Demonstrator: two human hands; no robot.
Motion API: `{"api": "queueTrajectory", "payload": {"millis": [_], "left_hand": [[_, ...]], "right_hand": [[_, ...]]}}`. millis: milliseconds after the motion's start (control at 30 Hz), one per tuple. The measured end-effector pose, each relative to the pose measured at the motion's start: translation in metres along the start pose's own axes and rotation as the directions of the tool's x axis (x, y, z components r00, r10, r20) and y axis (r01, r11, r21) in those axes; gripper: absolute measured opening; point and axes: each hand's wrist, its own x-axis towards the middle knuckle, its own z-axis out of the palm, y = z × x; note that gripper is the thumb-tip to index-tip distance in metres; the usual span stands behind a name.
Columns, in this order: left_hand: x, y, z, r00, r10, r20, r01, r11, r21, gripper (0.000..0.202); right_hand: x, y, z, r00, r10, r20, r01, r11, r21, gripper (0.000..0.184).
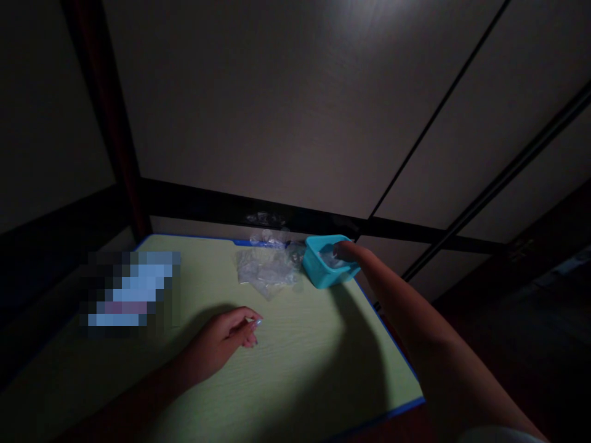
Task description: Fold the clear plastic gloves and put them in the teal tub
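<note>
Above the pale green tabletop, my left hand (235, 327) is closed, with thumb and forefinger pinched together. A tiny shiny spot (258, 322) shows at its fingertips, too small to name. My right hand (345, 250) reaches down into a turquoise plastic basket (318, 269) at the table's back right. Its fingers are hidden inside, among something pale and clear-looking. Beside the basket, to its left, lies a heap of crumpled clear plastic bags (265, 271).
The low table (286, 363) has a blue edge and stands against pale cabinet panels (258, 111). At the left of the table a blurred-out, lit rectangular object (138, 286) lies. More clear plastic pieces (270, 237) lie by the back edge. Light is dim.
</note>
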Motion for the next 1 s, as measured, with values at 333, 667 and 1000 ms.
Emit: {"api": "queueTrajectory", "payload": {"millis": [333,667,1000], "left_hand": [[-0.001,0.005,-0.002,0.999,0.033,-0.012,-0.033,0.999,0.016,0.035],[0.002,0.002,-0.003,0.997,0.065,-0.036,-0.065,0.998,-0.01,0.035],[0.002,0.0,-0.003,0.995,0.099,-0.024,-0.099,0.995,0.034,0.031]], "right_hand": [[-0.045,-0.03,-0.05,0.937,0.119,-0.328,-0.167,0.978,-0.123,0.032],[-0.099,-0.087,-0.04,0.779,-0.161,-0.606,0.136,0.987,-0.087,0.023],[-0.053,-0.03,-0.053,0.943,-0.023,-0.331,0.011,0.999,-0.038,0.029]]}}
